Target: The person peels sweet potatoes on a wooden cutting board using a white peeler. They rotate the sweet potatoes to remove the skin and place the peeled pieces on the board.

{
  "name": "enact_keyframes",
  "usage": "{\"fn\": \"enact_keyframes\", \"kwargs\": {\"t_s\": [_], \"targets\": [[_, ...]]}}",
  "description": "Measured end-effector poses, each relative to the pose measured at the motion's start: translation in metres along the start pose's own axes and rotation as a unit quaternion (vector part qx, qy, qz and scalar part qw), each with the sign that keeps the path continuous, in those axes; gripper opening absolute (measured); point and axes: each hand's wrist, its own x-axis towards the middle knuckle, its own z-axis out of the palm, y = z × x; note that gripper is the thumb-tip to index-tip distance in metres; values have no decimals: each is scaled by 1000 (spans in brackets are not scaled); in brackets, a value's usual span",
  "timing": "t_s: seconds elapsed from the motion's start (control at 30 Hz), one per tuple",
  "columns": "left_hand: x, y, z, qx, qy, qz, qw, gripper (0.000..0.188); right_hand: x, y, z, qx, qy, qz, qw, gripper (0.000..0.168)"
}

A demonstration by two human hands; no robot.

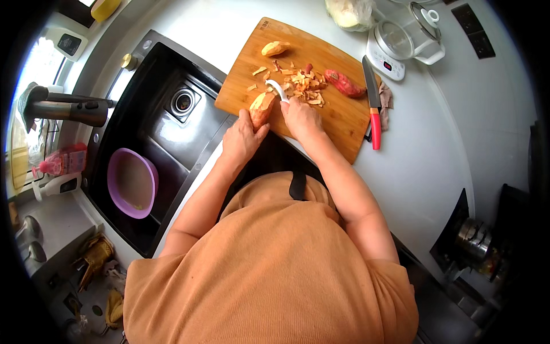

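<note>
My left hand (244,136) grips the lower end of a partly peeled sweet potato (261,108) at the near edge of a bamboo cutting board (343,127). Its upper part shows pale orange flesh, while skin remains lower down. In my right hand (302,117) is a white peeler (277,89), its head just above the sweet potato. Orange peelings (306,84) lie heaped on the board. A peeled sweet potato piece (275,48) rests towards the far left of the board, and an unpeeled red one (345,84) lies at the right.
A kitchen knife with a red handle (375,129) lies along the board's right edge, beside a cloth (385,101). Behind it stand a glass kettle on its base (389,60) and a bagged vegetable (352,15). The black sink (172,142) at left holds a purple basin (154,185).
</note>
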Motion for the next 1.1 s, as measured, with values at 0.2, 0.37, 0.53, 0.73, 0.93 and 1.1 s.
{"fn": "enact_keyframes", "kwargs": {"t_s": [0.2,0.37,0.53,0.73,0.93,1.1], "targets": [[0,-5,1,-23,34,25,999,50,-2,-2,-4,-29,5,-7,1000,35],[-2,-8,-2,-23,47,5,999,46,2,12,-15,47,6,20,999,33],[-1,-7,-5,-9,81,55,995,46,-14,20,-27,39,46,-16,998,31],[-1,0,-7,24,97,75,992,45,-42,4,-26,37,61,-114,991,26],[2,9,-13,55,79,55,994,44,-44,-1,-6,43,102,-186,976,25],[10,4,-14,61,72,47,994,42,-32,0,1,16,117,-182,976,25]]}}
